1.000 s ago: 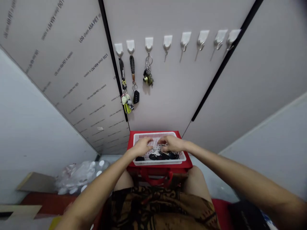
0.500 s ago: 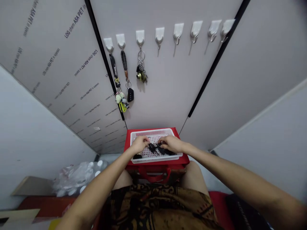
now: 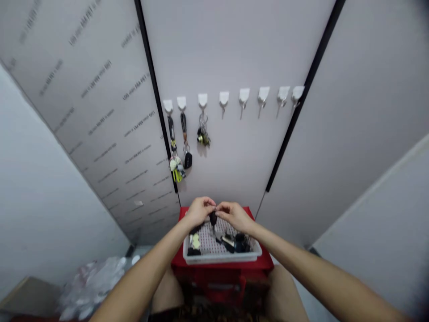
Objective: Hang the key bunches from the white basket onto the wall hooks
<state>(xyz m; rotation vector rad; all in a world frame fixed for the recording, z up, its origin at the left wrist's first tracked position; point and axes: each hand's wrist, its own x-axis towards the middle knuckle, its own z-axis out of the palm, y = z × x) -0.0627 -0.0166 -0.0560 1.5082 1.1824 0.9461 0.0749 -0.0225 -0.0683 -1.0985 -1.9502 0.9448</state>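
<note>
Fingers (image 3: 210, 204) of the left hand (image 3: 198, 212) and the right hand (image 3: 234, 217) are pinched together at the top of a black car key (image 3: 213, 218), its metal blade (image 3: 213, 229) dangling below them. A loose pinch could let the key drop, and its blade could then catch in the holes of the basket. Beneath the fingers, a white perforated plastic basket (image 3: 221, 258) holds a black key fob (image 3: 240, 243), a yellow-tagged key (image 3: 195, 241) and other dark keys (image 3: 228, 243). The basket sits on a red box (image 3: 221, 273). Ahead of the fingers, keychains (image 3: 177, 165) hang from white adhesive hooks (image 3: 223, 98) on a pale wall panel (image 3: 234, 53).
</note>
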